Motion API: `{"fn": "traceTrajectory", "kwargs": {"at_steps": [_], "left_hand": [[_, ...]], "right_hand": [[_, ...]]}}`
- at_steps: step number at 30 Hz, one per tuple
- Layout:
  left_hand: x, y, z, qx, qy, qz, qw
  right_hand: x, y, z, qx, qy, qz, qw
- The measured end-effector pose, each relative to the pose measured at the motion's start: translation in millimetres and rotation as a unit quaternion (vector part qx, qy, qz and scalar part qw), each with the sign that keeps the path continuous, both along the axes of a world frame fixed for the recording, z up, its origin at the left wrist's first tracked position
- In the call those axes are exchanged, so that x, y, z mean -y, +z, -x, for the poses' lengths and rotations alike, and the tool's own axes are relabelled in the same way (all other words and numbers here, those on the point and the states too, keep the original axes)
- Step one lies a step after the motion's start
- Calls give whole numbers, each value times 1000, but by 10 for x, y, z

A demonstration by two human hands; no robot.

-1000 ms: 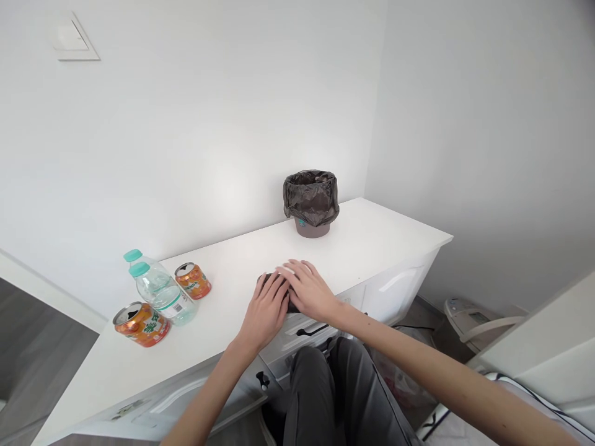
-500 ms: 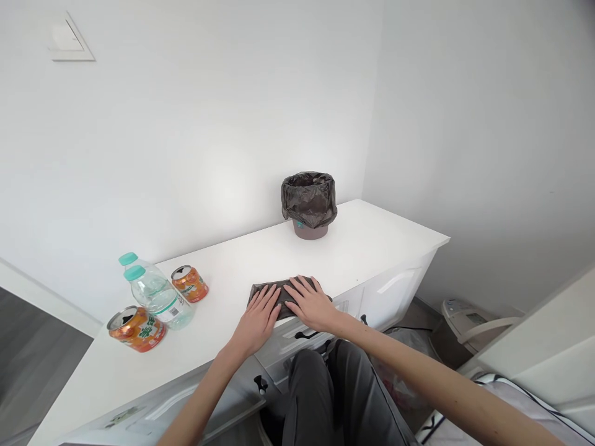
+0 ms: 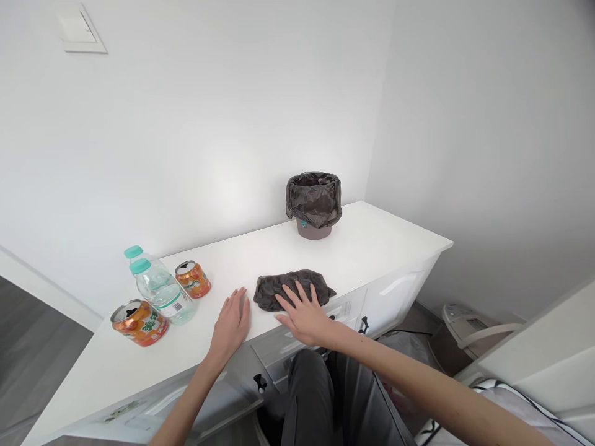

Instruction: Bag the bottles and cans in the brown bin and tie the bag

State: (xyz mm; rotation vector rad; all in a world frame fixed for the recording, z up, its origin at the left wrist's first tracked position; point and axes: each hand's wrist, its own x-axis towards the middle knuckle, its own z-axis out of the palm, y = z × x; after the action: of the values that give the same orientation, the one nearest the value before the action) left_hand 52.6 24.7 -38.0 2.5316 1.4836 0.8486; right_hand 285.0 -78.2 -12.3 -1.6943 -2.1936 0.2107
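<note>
A folded dark plastic bag (image 3: 269, 292) lies near the front edge of the white cabinet top (image 3: 246, 251). My right hand (image 3: 304, 314) rests on the bag with its fingers spread. To the left of the bag, my left hand (image 3: 231, 323) lies on the cabinet top, fingers extended and holding nothing. Behind the bag stands a small bin (image 3: 314, 230) lined with a dark bag (image 3: 316, 204) folded over its rim.
At the left stand two orange cans (image 3: 142, 323) (image 3: 193, 280) and two clear bottles (image 3: 165, 291) with green caps. A white wall rises behind. Black-handled drawers are below, and a pale appliance (image 3: 469, 325) sits low at the right.
My left hand has come off the bag and moved left onto the cabinet top. My right hand stays on the bag, which now looks more puffed and crumpled.
</note>
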Motion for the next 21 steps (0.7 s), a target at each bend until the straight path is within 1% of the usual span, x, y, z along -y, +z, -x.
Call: {"fn": "traceTrajectory", "kwargs": {"at_steps": [3,6,10,13,15,16,18,20,21], "left_hand": [[70,50,6,1,19,-13,1000],[118,117,-15,-16,18,-11,1000],[122,134,-35,-38,13,1,999],[103,91,-42,-36,11,-17,999],[93,55,-44,-36,10,-30,999],[90,41,-46,-37,9,-35,999],[90,25,-48,-40,9,-39,998],[99,28,-53,-44,9,-43,998],[106,37,-57,-46,9,-43,998]], "right_hand": [[-133,9,-250,2,-14,11,1000],[-253,0,-621,2,-37,24,999],[-355,4,-1323,-2,-46,11,999],[-377,-3,-1898,11,-76,22,997],[-386,-47,-2188,32,-88,20,995],[-396,-86,-2280,42,-90,4,995],[-441,-189,-2335,51,-122,-43,990],[-525,-302,-2243,41,-195,-71,977],[-580,-350,-2165,30,-239,-67,968]]}}
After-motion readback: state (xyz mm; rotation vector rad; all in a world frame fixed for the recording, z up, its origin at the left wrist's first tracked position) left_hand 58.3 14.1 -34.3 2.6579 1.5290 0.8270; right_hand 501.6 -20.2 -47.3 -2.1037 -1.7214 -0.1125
